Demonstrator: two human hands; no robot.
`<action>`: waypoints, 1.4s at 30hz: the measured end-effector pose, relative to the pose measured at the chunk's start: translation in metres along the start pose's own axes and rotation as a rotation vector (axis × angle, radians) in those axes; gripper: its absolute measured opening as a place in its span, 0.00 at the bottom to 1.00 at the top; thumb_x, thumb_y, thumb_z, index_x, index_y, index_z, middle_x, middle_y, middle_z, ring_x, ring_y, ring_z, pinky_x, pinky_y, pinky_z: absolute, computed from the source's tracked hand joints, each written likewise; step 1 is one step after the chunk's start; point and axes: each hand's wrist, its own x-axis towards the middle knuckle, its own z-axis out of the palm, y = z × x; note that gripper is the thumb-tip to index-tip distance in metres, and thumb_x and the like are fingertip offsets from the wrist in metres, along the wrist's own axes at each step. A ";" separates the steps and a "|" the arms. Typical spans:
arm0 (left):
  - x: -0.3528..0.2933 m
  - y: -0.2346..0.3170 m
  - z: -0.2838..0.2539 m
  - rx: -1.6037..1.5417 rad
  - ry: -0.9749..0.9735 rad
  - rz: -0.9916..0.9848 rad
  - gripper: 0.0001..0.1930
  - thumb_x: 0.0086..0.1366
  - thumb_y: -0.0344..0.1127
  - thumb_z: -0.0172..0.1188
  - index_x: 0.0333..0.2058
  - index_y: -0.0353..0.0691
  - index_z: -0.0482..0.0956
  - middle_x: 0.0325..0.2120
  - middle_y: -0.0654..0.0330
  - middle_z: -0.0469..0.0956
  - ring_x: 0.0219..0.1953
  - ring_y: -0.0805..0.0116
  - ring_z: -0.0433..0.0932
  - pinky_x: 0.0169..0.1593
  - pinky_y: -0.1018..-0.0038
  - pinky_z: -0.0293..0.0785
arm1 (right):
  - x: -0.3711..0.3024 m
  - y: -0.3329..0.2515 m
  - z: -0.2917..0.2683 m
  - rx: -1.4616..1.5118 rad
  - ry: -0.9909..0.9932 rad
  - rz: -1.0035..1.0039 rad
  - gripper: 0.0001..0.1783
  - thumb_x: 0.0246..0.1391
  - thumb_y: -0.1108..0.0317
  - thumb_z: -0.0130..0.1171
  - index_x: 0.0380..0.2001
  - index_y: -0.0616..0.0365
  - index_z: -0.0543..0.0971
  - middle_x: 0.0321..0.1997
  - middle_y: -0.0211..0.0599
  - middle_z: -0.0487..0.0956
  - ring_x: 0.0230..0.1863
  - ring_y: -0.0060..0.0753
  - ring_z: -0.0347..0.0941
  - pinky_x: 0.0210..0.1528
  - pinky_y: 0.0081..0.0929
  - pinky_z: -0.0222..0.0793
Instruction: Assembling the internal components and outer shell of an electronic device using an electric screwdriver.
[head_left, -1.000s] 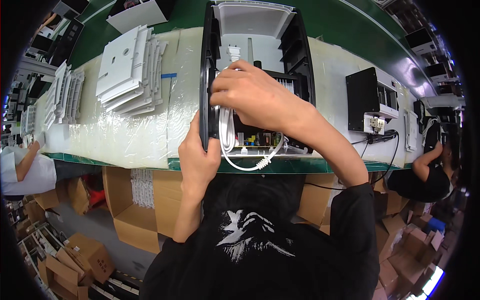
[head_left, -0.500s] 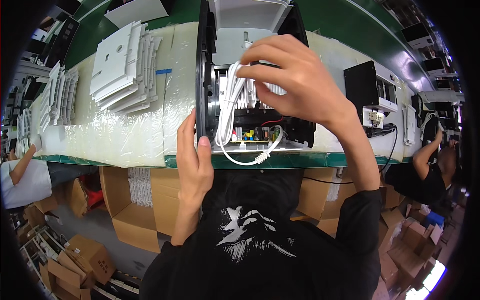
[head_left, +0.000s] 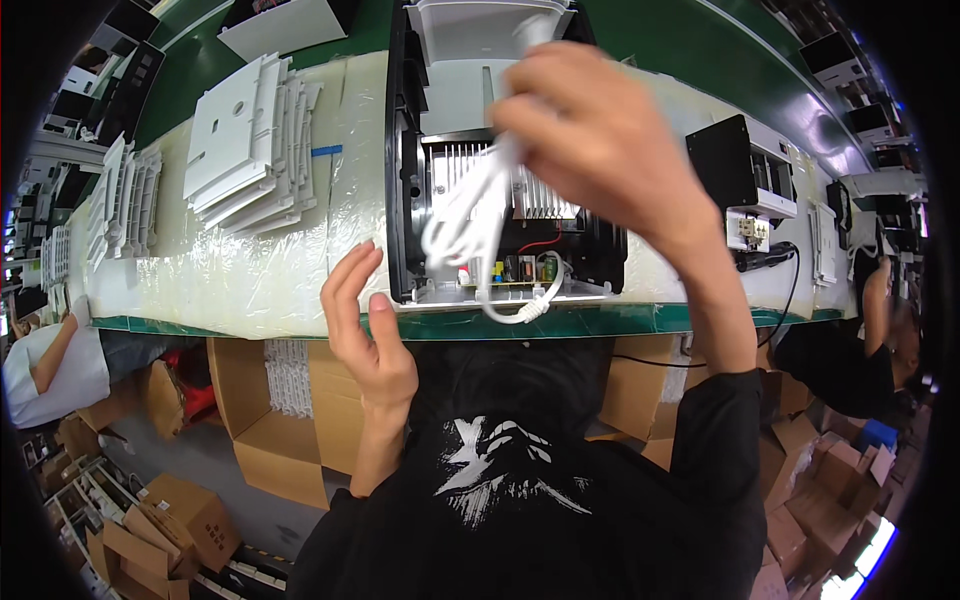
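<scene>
Right hand (head_left: 600, 140), raised over the open unit (head_left: 500, 210): grip closed on a bundled white cable (head_left: 470, 215), motion-blurred; cable hangs below and to the left of the grip, its loose end looping past the unit's near edge. Left hand (head_left: 365, 320): fingers spread, grip released, holding nothing, just left of the unit's black frame at the surface (head_left: 250, 280) edge. Heatsink (head_left: 535, 195) and circuit board (head_left: 520, 268) visible beneath the right grip. Stack of white panels (head_left: 250, 140) well left of both hands; black box w/ connectors (head_left: 745, 175) to the right.
</scene>
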 end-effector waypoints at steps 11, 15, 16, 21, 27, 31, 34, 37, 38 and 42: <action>0.008 0.024 0.020 -0.298 -0.143 0.137 0.10 0.55 0.14 0.47 0.32 0.30 0.75 0.33 0.50 0.78 0.35 0.63 0.77 0.43 0.74 0.72 | -0.198 -0.079 -0.090 -0.383 0.038 1.110 0.15 0.43 0.80 0.62 0.38 0.62 0.79 0.34 0.36 0.76 0.35 0.31 0.71 0.39 0.25 0.68; 0.024 0.047 0.039 -0.285 -0.309 0.298 0.12 0.50 0.12 0.51 0.32 0.31 0.77 0.31 0.52 0.79 0.32 0.62 0.77 0.38 0.75 0.73 | -0.233 -0.138 -0.047 -0.164 0.103 1.544 0.15 0.45 0.75 0.65 0.39 0.62 0.78 0.34 0.32 0.76 0.33 0.26 0.70 0.38 0.23 0.67; 0.028 0.050 0.049 -0.264 -0.360 0.312 0.13 0.51 0.13 0.53 0.34 0.32 0.78 0.31 0.53 0.80 0.32 0.62 0.77 0.38 0.74 0.73 | -0.233 -0.146 -0.036 -0.098 0.110 1.589 0.16 0.45 0.74 0.66 0.40 0.62 0.78 0.34 0.33 0.76 0.33 0.26 0.70 0.38 0.23 0.67; 0.041 0.063 0.086 -0.112 -0.567 0.435 0.19 0.49 0.24 0.67 0.43 0.36 0.79 0.38 0.57 0.78 0.38 0.61 0.75 0.41 0.71 0.72 | -0.216 -0.151 -0.014 0.020 0.150 1.502 0.30 0.44 0.71 0.69 0.52 0.62 0.72 0.47 0.40 0.76 0.48 0.34 0.72 0.50 0.30 0.67; 0.040 0.071 0.109 0.000 -0.629 0.481 0.20 0.51 0.31 0.69 0.45 0.38 0.79 0.40 0.57 0.73 0.40 0.58 0.72 0.42 0.69 0.71 | -0.185 -0.108 -0.025 0.358 0.368 1.132 0.30 0.49 0.68 0.64 0.55 0.65 0.70 0.56 0.48 0.70 0.56 0.44 0.66 0.57 0.34 0.62; 0.039 0.067 0.113 0.004 -0.647 0.503 0.16 0.53 0.31 0.68 0.42 0.39 0.80 0.40 0.57 0.72 0.42 0.57 0.71 0.43 0.68 0.71 | -0.166 -0.088 -0.027 0.777 0.170 1.374 0.11 0.55 0.68 0.62 0.37 0.65 0.79 0.32 0.36 0.79 0.32 0.22 0.71 0.34 0.20 0.66; 0.039 0.063 0.100 -0.063 -0.677 0.499 0.14 0.53 0.29 0.67 0.40 0.40 0.80 0.37 0.58 0.73 0.41 0.58 0.72 0.43 0.67 0.70 | -0.155 -0.086 -0.035 0.876 0.099 1.341 0.08 0.56 0.70 0.60 0.28 0.66 0.78 0.23 0.27 0.77 0.27 0.14 0.68 0.30 0.15 0.61; 0.037 0.057 0.087 0.082 -0.687 0.522 0.14 0.52 0.29 0.67 0.39 0.43 0.81 0.33 0.60 0.75 0.39 0.60 0.73 0.43 0.67 0.70 | -0.144 -0.084 -0.040 0.921 -0.010 1.340 0.07 0.51 0.72 0.64 0.27 0.66 0.79 0.22 0.27 0.77 0.25 0.12 0.66 0.26 0.13 0.59; 0.037 0.055 0.090 0.081 -0.653 0.523 0.14 0.51 0.29 0.68 0.39 0.43 0.81 0.30 0.63 0.77 0.36 0.62 0.75 0.42 0.67 0.69 | -0.143 -0.077 -0.040 0.919 -0.045 1.340 0.07 0.50 0.72 0.65 0.27 0.66 0.80 0.21 0.26 0.76 0.24 0.11 0.66 0.25 0.13 0.58; 0.035 0.054 0.092 0.041 -0.617 0.434 0.12 0.51 0.28 0.68 0.36 0.42 0.81 0.29 0.64 0.79 0.34 0.63 0.76 0.42 0.68 0.69 | -0.141 -0.063 -0.044 0.865 -0.173 1.364 0.08 0.49 0.70 0.67 0.27 0.65 0.82 0.19 0.25 0.76 0.21 0.09 0.62 0.23 0.13 0.53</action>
